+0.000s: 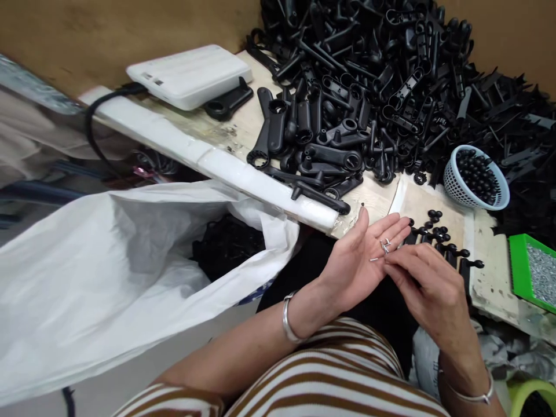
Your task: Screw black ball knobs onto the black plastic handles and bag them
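My left hand (356, 258) lies palm up in front of the bench edge, with a few small metal screws (384, 247) resting on its fingers. My right hand (428, 284) reaches across, its fingertips pinching at those screws. Just beyond the hands, several black knob pieces (436, 231) stand on the wooden bench (243, 124). A silver bangle circles each wrist.
A big heap of black plastic handles (382, 87) covers the back of the bench. A light blue basket of black balls (475, 176), a green tray of screws (534, 272), a white flat box (191, 75) and an open white sack (130, 255) of black parts surround me.
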### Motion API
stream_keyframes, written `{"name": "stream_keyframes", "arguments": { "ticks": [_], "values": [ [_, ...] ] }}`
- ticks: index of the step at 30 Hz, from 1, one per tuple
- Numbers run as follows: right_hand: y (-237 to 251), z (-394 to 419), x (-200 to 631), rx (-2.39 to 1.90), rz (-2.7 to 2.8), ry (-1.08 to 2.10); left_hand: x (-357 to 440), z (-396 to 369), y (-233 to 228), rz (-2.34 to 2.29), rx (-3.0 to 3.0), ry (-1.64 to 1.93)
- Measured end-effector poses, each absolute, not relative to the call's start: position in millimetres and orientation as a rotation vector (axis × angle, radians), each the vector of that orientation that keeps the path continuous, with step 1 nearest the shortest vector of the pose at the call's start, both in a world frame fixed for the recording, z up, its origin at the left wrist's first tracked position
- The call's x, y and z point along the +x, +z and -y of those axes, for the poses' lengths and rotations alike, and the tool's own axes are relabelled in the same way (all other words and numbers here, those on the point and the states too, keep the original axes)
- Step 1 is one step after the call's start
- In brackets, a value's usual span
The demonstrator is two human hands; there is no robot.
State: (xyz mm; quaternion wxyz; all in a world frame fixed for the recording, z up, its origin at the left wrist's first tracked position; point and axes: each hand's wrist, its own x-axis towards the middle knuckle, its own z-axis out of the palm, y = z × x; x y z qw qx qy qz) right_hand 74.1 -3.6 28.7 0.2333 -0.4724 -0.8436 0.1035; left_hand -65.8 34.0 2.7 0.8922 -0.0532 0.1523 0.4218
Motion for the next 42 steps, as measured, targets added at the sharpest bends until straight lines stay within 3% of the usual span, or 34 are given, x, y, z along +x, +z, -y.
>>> {"name": "stream_keyframes", "arguments": {
  "ticks": [10,17,21,42],
  "values": [
    [32,12,50,-1.401,2.624,-0.089,-68,-30,-1,-0.341,-0.033,0.843],
    [34,-4,85,-1.438,2.211,0.307,-74,-34,0,-0.374,-0.096,0.923],
    [35,-19,110,-1.631,1.953,0.286,-77,-36,1,-0.426,-0.113,0.951],
    [18,-55,120,-1.51,2.15,0.225,-76,-39,-2,-0.457,-0.142,0.924]
  ]
}}
